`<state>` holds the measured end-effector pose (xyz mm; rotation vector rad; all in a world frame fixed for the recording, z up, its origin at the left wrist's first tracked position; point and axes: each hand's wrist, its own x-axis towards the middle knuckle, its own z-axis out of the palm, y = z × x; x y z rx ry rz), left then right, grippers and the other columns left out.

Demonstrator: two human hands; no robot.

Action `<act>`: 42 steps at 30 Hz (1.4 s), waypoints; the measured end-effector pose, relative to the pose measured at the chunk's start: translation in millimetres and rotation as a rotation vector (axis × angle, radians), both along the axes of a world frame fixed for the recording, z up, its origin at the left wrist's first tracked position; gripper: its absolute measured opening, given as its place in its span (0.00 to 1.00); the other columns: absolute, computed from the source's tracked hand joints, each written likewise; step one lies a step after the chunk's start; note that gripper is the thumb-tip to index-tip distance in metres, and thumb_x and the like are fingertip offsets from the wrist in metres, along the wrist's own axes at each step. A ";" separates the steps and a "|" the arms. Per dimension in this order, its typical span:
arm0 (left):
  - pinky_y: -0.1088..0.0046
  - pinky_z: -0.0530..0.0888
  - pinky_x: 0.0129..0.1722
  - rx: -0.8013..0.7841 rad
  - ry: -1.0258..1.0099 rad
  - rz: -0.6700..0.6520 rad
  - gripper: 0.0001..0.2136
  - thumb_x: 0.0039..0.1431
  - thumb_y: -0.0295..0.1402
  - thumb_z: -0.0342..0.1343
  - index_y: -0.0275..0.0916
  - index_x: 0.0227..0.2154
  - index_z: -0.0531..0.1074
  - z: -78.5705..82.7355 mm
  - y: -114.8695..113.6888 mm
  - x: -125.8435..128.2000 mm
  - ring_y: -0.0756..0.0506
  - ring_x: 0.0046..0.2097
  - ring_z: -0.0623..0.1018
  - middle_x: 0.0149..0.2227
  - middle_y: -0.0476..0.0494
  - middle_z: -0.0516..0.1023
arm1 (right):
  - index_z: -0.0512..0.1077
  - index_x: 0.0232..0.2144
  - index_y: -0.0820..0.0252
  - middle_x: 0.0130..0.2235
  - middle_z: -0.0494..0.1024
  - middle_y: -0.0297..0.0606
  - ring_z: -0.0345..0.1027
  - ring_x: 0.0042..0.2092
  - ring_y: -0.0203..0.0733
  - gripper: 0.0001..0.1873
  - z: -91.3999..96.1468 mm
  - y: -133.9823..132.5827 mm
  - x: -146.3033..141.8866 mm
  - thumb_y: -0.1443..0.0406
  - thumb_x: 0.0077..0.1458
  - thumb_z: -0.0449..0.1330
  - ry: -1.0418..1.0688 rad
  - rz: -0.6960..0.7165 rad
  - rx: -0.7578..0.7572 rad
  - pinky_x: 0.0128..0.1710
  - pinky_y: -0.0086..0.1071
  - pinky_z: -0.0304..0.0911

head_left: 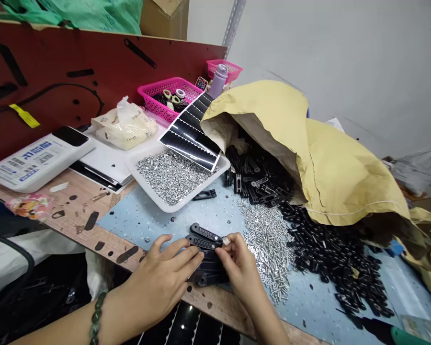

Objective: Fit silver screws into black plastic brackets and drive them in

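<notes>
Several black plastic parts [208,232] with a textured face lie fanned side by side at the table's near edge. Small silver screw heads show at the right ends of the upper ones. Across their left ends rests my left hand [165,270], fingers stretched out and slightly apart. My right hand [239,263] is closed in a pinch at their right ends. A tiny shiny piece [225,241] shows by its index fingertip, too small to name for certain. The lower parts are partly hidden by both hands.
Behind stands a white tray [168,207] of small silver nuts, with a black sticker sheet [194,129] leaning over it. Right of my hands lie loose silver screws [269,239] and heaped black parts [330,254], spilling from a yellow paper sack [345,167]. A green-handled tool [405,335] lies front right.
</notes>
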<state>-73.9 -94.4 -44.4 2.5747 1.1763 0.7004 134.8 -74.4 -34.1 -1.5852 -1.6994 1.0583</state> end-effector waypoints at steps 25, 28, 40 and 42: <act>0.60 0.46 0.58 0.016 -0.031 0.019 0.17 0.61 0.36 0.54 0.44 0.53 0.68 -1.6 -0.8 1.5 0.42 0.53 0.69 0.49 0.48 0.76 | 0.59 0.36 0.55 0.24 0.64 0.26 0.60 0.25 0.35 0.05 2.6 -4.3 2.8 0.63 0.58 0.52 -0.059 0.025 -0.033 0.25 0.26 0.53; 0.60 0.46 0.58 0.007 -0.023 0.020 0.18 0.61 0.36 0.54 0.44 0.54 0.68 -1.2 -0.8 1.2 0.42 0.53 0.69 0.49 0.48 0.76 | 0.60 0.37 0.55 0.23 0.64 0.26 0.61 0.25 0.35 0.04 0.2 -4.7 2.3 0.64 0.58 0.52 -0.146 0.032 0.017 0.24 0.26 0.52; 0.59 0.47 0.57 0.033 -0.011 0.011 0.16 0.62 0.35 0.52 0.42 0.53 0.68 0.7 0.4 1.7 0.42 0.53 0.69 0.49 0.47 0.76 | 0.59 0.33 0.54 0.21 0.65 0.25 0.62 0.22 0.37 0.03 -4.8 -7.1 -4.2 0.64 0.58 0.52 -0.311 -0.040 0.120 0.23 0.27 0.52; 0.58 0.48 0.57 0.025 -0.017 0.010 0.16 0.62 0.34 0.52 0.43 0.53 0.68 2.4 0.0 1.4 0.41 0.53 0.68 0.49 0.47 0.76 | 0.58 0.33 0.54 0.19 0.63 0.24 0.60 0.20 0.37 0.07 -2.6 -5.8 -0.2 0.61 0.57 0.55 -0.396 -0.056 0.103 0.22 0.27 0.51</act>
